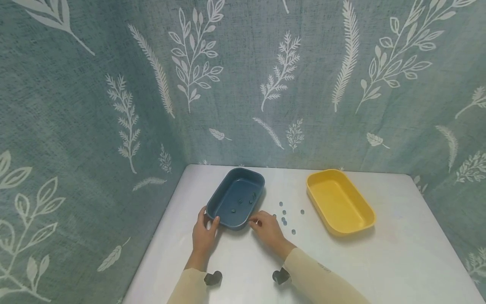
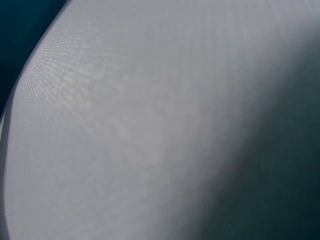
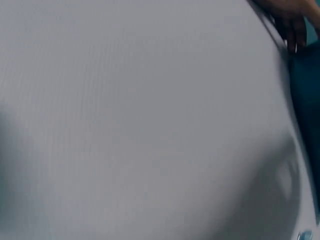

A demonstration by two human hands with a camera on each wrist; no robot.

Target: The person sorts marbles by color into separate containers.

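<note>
A dark blue tray [image 1: 224, 192] stands on the white table with several small dark pieces [image 1: 233, 210] inside. At its near left corner my left hand [image 1: 203, 236] grips the rim, thumb on the near edge and fingers round the outer side. My right hand [image 1: 268, 230] is by the tray's near right corner, its thumb and index finger brought together right at the rim. I cannot tell whether a small piece is pinched there. Several small grey-blue pieces [image 1: 284, 212] lie scattered on the table just right of this hand.
To the right stands a yellow tray [image 1: 326, 215] with a bare inside. The white table [image 1: 402, 236] meets a green leaf-patterned cloth [image 1: 235, 84] at the back and sides. A dark wrist camera [image 1: 213, 278] sits at my left cuff, another dark wrist camera [image 1: 281, 276] at my right.
</note>
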